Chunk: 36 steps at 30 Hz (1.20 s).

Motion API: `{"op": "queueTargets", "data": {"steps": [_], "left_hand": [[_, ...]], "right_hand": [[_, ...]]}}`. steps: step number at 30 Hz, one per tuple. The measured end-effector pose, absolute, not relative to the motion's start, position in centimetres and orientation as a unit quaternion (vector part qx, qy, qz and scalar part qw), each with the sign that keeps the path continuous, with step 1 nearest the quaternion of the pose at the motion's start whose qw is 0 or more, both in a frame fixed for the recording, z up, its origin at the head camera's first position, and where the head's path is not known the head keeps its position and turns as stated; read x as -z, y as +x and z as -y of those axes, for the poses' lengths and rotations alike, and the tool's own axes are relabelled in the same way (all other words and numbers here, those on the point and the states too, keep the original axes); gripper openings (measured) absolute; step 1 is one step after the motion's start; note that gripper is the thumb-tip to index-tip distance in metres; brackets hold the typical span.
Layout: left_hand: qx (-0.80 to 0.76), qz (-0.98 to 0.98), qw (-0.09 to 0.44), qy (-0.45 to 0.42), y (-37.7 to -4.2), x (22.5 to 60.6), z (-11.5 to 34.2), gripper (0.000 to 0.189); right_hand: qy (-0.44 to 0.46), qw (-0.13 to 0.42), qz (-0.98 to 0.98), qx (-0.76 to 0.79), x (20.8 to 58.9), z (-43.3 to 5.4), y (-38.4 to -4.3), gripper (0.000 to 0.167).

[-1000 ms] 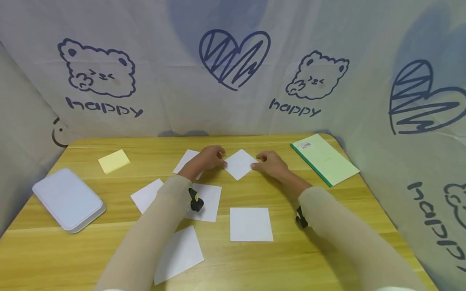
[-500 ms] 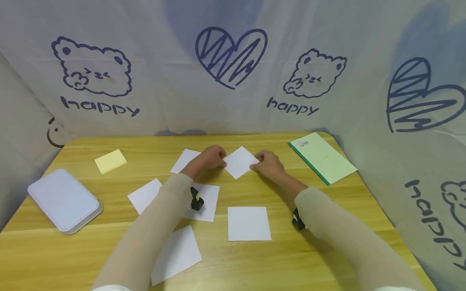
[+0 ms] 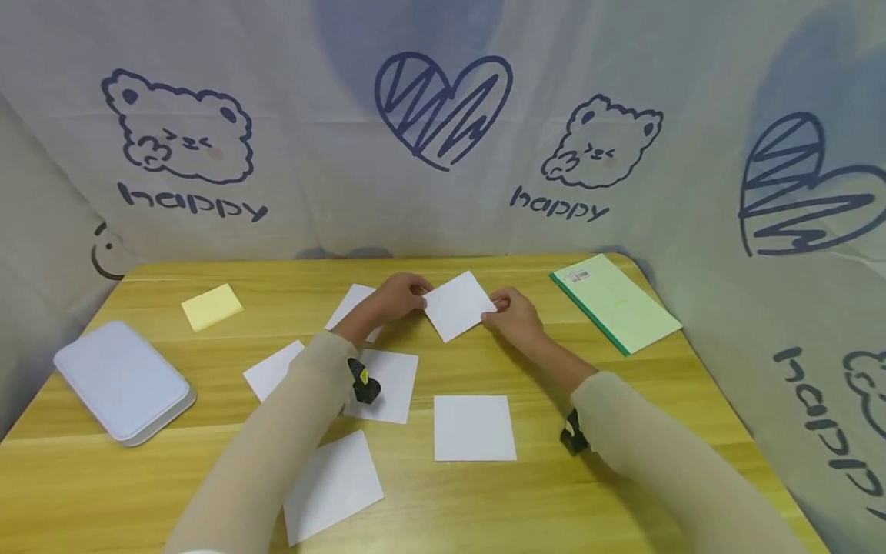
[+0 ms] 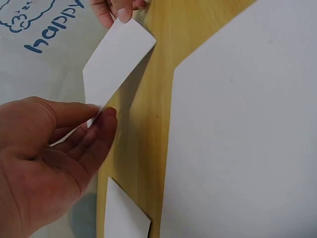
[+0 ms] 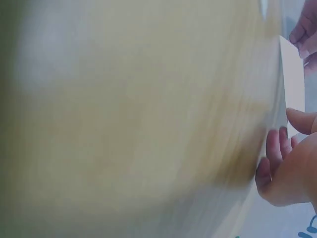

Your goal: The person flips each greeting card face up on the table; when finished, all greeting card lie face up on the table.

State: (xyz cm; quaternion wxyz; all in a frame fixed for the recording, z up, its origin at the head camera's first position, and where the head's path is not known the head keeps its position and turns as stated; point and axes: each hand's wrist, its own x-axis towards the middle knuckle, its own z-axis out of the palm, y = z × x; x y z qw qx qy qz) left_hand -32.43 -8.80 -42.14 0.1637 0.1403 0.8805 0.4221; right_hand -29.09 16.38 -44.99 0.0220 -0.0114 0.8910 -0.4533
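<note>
Between my two hands is a square of white paper (image 3: 459, 306), held off the table near its back edge. My left hand (image 3: 398, 298) pinches one corner between thumb and fingers, which the left wrist view shows close up on the paper (image 4: 116, 59). At the opposite corner my right hand (image 3: 517, 317) pinches with its thumb on top; in the right wrist view the paper (image 5: 293, 82) is seen nearly edge-on. Below my hands, another white square (image 3: 474, 428) lies flat. My left forearm partly covers a second square (image 3: 388, 388).
More white squares lie to the left, including a near one (image 3: 335, 488) and a far one (image 3: 346, 308). A yellow paper pad (image 3: 211, 308) and a white lidded case (image 3: 124, 381) are at the left. A pale green notebook (image 3: 619, 304) lies at the back right, before a printed curtain (image 3: 311, 154).
The paper in my hands has turned and tilted, its far corner moving up and right. Both hands keep their pinch on it. The other papers lie as before.
</note>
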Motion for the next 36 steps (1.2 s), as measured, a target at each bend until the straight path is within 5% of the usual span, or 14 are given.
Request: {"op": "queueTargets", "data": {"steps": [10, 23, 36], "left_hand": [[-0.551, -0.807, 0.158, 0.141, -28.9, 40.1, 11.3, 0.038], [-0.571, -0.794, 0.146, 0.148, -22.8, 38.0, 15.1, 0.037], [-0.549, -0.810, 0.132, 0.157, -21.7, 37.2, 16.1, 0.032]], "right_hand": [[-0.042, 0.063, -0.788, 0.611, 43.0, -16.7, -26.0, 0.036], [-0.164, 0.056, -0.784, 0.596, 40.2, -15.6, -20.2, 0.029], [-0.249, 0.050, -0.794, 0.552, 39.0, -15.6, -20.2, 0.028]]}}
